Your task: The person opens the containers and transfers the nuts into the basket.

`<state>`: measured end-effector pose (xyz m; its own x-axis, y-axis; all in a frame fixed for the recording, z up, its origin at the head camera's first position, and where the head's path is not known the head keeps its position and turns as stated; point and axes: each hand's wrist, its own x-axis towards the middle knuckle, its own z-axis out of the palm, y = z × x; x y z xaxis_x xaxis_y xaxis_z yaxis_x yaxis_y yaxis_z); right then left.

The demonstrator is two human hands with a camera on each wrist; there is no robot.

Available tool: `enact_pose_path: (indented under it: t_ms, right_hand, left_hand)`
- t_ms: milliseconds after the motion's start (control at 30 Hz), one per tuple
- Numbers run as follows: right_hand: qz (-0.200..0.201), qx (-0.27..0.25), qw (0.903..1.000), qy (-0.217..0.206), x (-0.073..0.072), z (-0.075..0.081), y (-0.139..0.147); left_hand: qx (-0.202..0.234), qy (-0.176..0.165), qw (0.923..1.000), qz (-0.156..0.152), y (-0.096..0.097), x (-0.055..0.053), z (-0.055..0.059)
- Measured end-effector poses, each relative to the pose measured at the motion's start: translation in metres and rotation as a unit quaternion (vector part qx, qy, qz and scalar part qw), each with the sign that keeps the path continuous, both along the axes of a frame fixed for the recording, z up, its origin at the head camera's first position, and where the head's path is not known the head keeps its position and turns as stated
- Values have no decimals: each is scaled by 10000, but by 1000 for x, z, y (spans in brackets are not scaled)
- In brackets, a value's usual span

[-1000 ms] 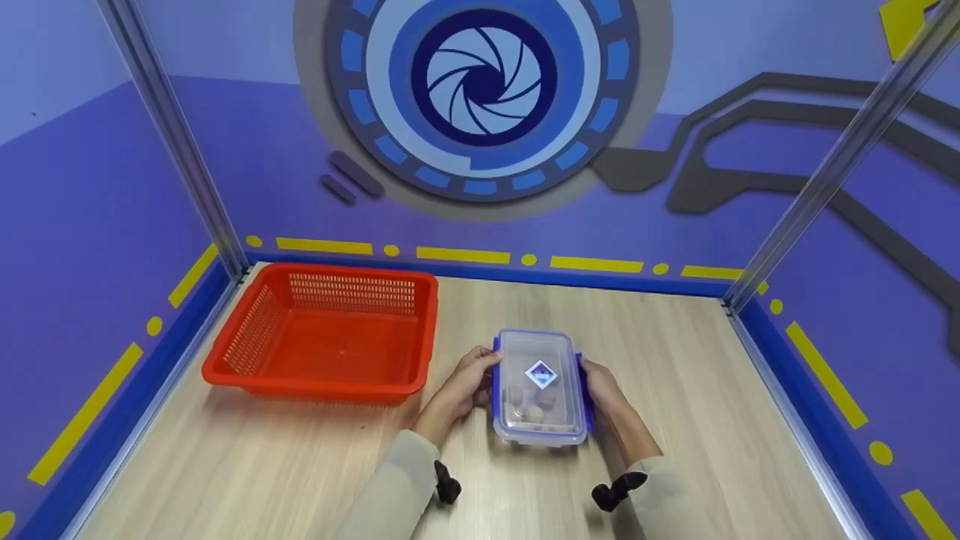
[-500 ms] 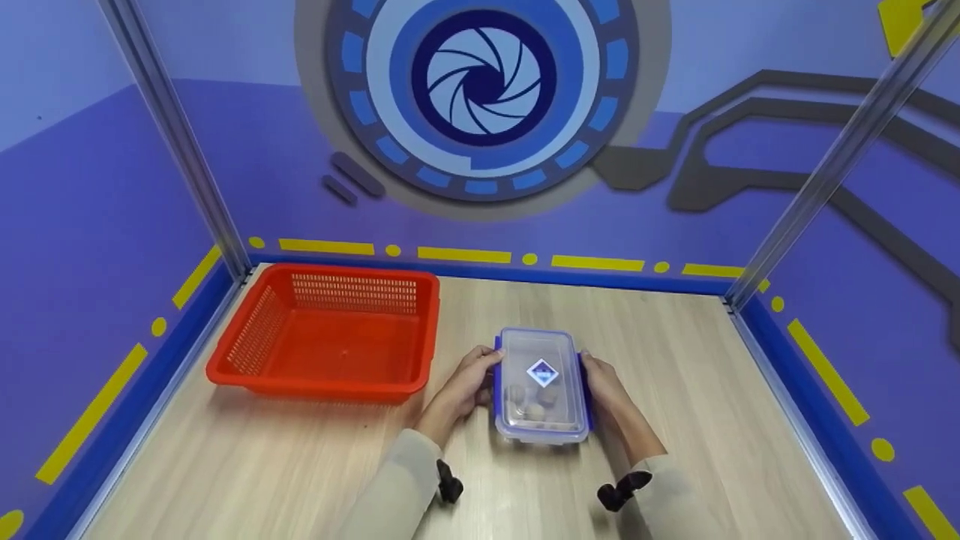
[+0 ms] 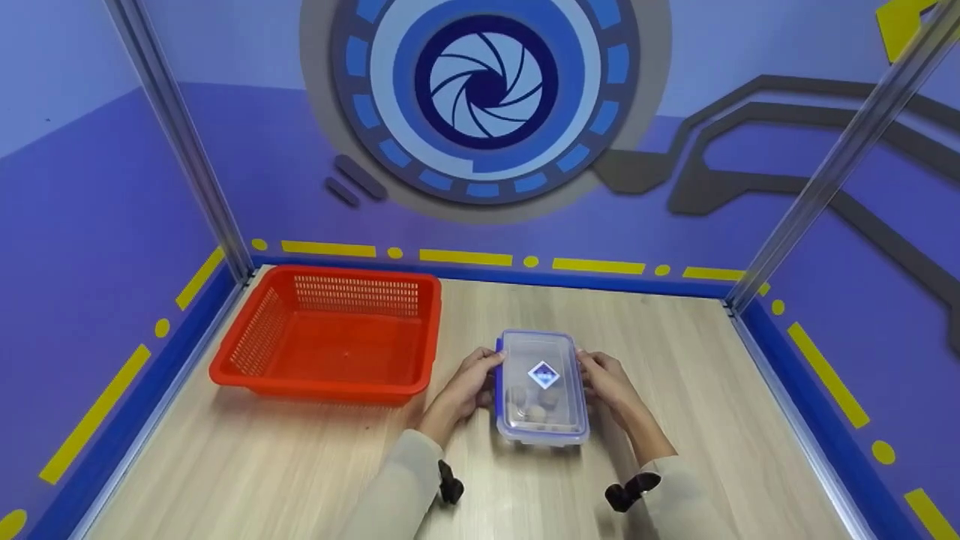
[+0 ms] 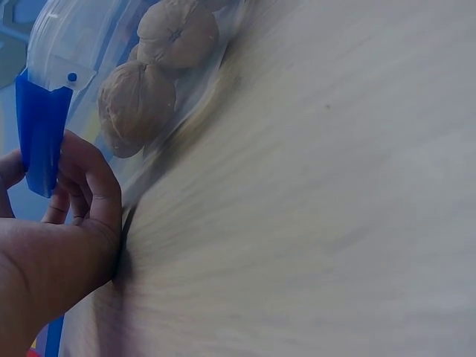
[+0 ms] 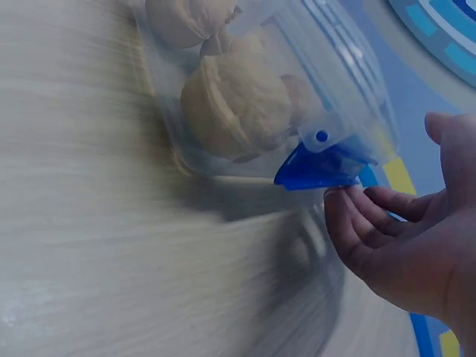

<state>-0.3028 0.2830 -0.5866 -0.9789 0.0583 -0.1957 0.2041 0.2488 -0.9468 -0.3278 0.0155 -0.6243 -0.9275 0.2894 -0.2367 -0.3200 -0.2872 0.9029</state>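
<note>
A clear plastic food container (image 3: pixel 541 409) with a lid and blue side latches stands on the table, a diamond-shaped label on its lid. Several walnuts (image 5: pixel 234 104) show through its wall. At its left side, my left hand (image 3: pixel 469 382) has the blue latch (image 4: pixel 43 130) between thumb and fingers; this latch stands out from the wall. On the opposite side, the fingertips of my right hand (image 3: pixel 611 382) touch the lower edge of the other blue latch (image 5: pixel 320 167), which slants outward. The right thumb is apart from that latch in the right wrist view.
A red plastic basket (image 3: pixel 352 388) with slotted walls stands at the back left of the wooden table (image 3: pixel 675 360). Purple panels (image 3: pixel 262 165) enclose the table at the back and both sides, with metal posts (image 3: pixel 184 150) at the corners.
My right hand has shifted slightly outward, and the right latch shows less in the head view than before. The left hand and the container stay nearly in place.
</note>
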Motion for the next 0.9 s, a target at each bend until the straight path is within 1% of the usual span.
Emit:
enact_pose_path:
  t_ms: [167,267,467,600,733,833,900]
  right_hand:
    - [206,556,9982,-5,3,6,-10]
    - [342,652,9973,17,4,4,-14]
    - [467,589,9971,121,6,-5,-15]
    - [464,495,9976,111,6,-12,-12]
    - [427,260,9986,155,6,-15,-11]
    - [454,225,9983,294,6,-16,-11]
    - [431,269,9980,367,6,-16,-10]
  left_hand:
    - [14,-77,10000,11,0,-1,0]
    - [27,-70,10000,23,0,-1,0]
    - [52,-91,9999,-107,0,-1,-1]
    - [79,-19,9998,-204,-1,0,-1]
    - [69,15,9998,-175,-1,0,0]
    - [-23,11,9999,-128,-1,0,1]
    - [-85,15,9998,-155,0,0,2]
